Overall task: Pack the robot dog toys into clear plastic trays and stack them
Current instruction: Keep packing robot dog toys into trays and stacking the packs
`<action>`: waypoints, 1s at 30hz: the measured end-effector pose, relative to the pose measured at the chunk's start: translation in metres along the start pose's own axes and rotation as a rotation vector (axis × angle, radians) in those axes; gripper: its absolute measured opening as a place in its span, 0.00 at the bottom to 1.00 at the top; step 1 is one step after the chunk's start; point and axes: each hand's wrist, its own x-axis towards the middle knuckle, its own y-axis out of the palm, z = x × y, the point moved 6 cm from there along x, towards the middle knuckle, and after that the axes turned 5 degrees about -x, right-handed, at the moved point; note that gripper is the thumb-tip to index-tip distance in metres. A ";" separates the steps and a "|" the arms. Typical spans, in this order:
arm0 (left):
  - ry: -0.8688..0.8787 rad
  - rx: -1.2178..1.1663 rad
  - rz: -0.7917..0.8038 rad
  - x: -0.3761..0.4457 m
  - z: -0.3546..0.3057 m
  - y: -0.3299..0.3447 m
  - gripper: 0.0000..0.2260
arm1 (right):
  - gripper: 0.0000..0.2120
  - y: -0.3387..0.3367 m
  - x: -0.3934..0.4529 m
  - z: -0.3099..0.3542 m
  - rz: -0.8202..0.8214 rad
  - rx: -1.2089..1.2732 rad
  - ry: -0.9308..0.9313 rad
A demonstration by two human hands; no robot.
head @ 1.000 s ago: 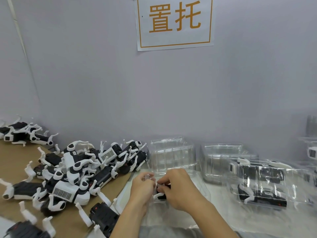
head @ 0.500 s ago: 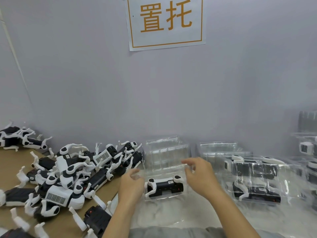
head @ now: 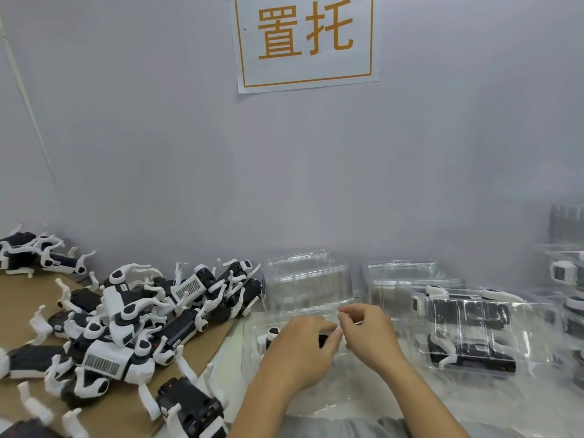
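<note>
Pale grey wall (head: pixel 158 137) fills the upper two thirds of the frame, with a white paper sign (head: pixel 305 42) bearing two orange characters inside an orange border at top centre. Below it a bench runs across the bottom of the frame: brown cardboard (head: pixel 19 298) covers its left part, and a whitish surface (head: pixel 474 406) lies at centre and right.

On the cardboard at lower left sits a tangled heap of black-and-white robot dog toys (head: pixel 126 327), legs sticking out in all directions, some showing barcode-like labels. A smaller group of toys (head: pixel 28 254) lies apart at the left edge, near the wall.

At centre, against the wall, stands a stack of empty clear trays (head: pixel 306 282), with a second clear stack (head: pixel 401 279) just to its right. Lower right of that rests a packed tray (head: pixel 467 327) holding black-and-white dogs, and more packed trays (head: pixel 565 273) show at the right edge.

In the lower middle, both hands meet over a clear tray (head: pixel 252 339) that holds one robot dog (head: pixel 271 333), mostly hidden behind the left hand. The left hand (head: pixel 303 349) lies across the tray, fingers curled over the dog and the plastic. The right hand (head: pixel 366 330) is just beside it, thumb and fingertips pinched together at the tray's far edge; what exactly they nip is too blurred to tell.
</note>
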 end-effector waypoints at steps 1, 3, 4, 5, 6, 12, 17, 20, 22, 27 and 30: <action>-0.002 -0.004 0.011 0.001 0.002 0.000 0.14 | 0.07 0.000 -0.001 0.001 -0.001 0.002 -0.014; -0.007 0.000 0.035 0.003 0.005 0.003 0.14 | 0.11 0.001 -0.002 0.002 -0.002 -0.005 -0.036; -0.008 -0.003 0.042 0.004 0.007 0.004 0.15 | 0.11 0.001 -0.002 0.002 -0.003 -0.015 -0.048; -0.017 -0.006 0.044 0.005 0.009 0.005 0.15 | 0.11 0.001 -0.002 0.003 -0.005 -0.025 -0.062; -0.031 -0.005 0.043 0.005 0.010 0.005 0.15 | 0.11 0.001 -0.003 0.003 -0.003 -0.033 -0.073; -0.062 0.022 0.013 0.007 0.012 0.007 0.12 | 0.13 0.004 -0.003 0.003 0.011 -0.040 -0.100; 0.002 0.017 0.020 0.007 0.008 0.008 0.13 | 0.10 0.003 -0.003 0.001 -0.033 -0.017 -0.074; 0.004 0.035 -0.003 0.006 0.006 0.006 0.12 | 0.10 0.004 -0.003 0.001 -0.032 -0.004 -0.069; -0.015 0.029 -0.022 0.006 0.008 0.003 0.11 | 0.09 0.004 -0.002 0.000 -0.038 -0.001 -0.068; -0.087 -0.101 -0.038 0.003 0.020 -0.008 0.18 | 0.08 0.006 0.000 -0.004 -0.053 0.012 -0.055; -0.119 -0.050 -0.113 0.001 0.026 -0.023 0.16 | 0.10 0.007 0.001 -0.003 -0.055 -0.002 -0.064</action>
